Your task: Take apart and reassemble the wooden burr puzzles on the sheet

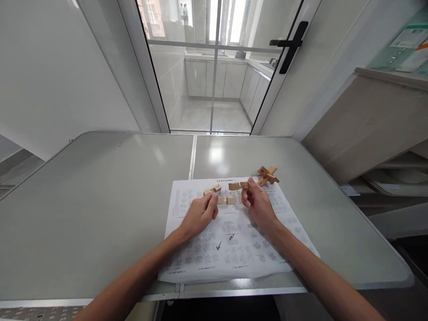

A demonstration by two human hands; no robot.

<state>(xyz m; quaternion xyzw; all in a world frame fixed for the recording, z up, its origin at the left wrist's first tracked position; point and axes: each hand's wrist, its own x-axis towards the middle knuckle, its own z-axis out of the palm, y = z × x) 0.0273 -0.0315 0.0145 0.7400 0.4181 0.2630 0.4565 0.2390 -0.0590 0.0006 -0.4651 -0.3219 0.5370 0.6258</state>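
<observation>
My left hand (200, 214) is closed on the left end of a notched wooden puzzle piece (228, 201), pinched between thumb and fingers above a printed sheet (234, 258). Between thumb and fingers, my right hand (259, 203) grips a second notched wooden piece (234, 186), which points left. Just beyond my left hand lies another notched wooden piece (214, 189). Several wooden pieces (267, 175) rest crossed over each other at the sheet's far right corner, behind my right hand. Small line drawings and text cover the sheet.
The sheet lies on a grey-green table (100, 214) with a metal seam. Beyond its far edge stands a glass door (200, 84) with a black handle (294, 44). Wooden shelving (377, 120) rises along the right side.
</observation>
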